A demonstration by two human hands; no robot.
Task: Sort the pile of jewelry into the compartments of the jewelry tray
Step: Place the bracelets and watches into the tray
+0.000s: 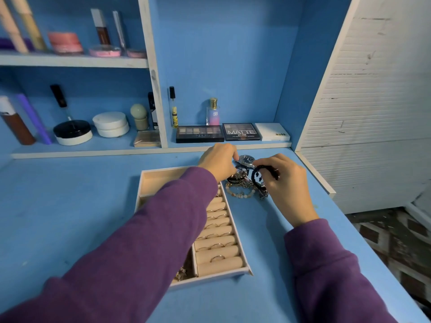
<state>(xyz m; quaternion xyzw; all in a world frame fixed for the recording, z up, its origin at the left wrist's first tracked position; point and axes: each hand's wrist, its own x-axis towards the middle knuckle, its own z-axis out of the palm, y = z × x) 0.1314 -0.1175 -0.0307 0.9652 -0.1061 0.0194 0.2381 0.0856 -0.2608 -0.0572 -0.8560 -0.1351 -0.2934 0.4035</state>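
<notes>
Head view, and both hands are in the pile of jewelry (242, 183), which sits on the blue surface (81, 194) just right of the far end of the jewelry tray (149, 173). It's a knot of chains and straps, so it takes two hands: one to steady, one to pull free.

The right grip (285, 183) has its fingers curled round a black cord bracelet (256, 174), raised a little off the heap. The left grip (218, 160) reaches across with fingertips curled onto the left edge of the watch (247, 159) at the far side of the pile, and it looks like a pinch on the strap. A beaded bracelet (241, 194) lies loose on the near edge of the pile, untouched.

The tray sits close for short carries. Its ring rolls (219, 251) on the right side already hold several rings, and a near-left compartment shows gold pieces (180, 273). The far compartment looks bare, though the purple sleeve (151, 229) hides much of the tray. My read: we're well along, with the bulky pieces left.

Beyond, makeup palettes (199, 134) line the shelf.
</notes>
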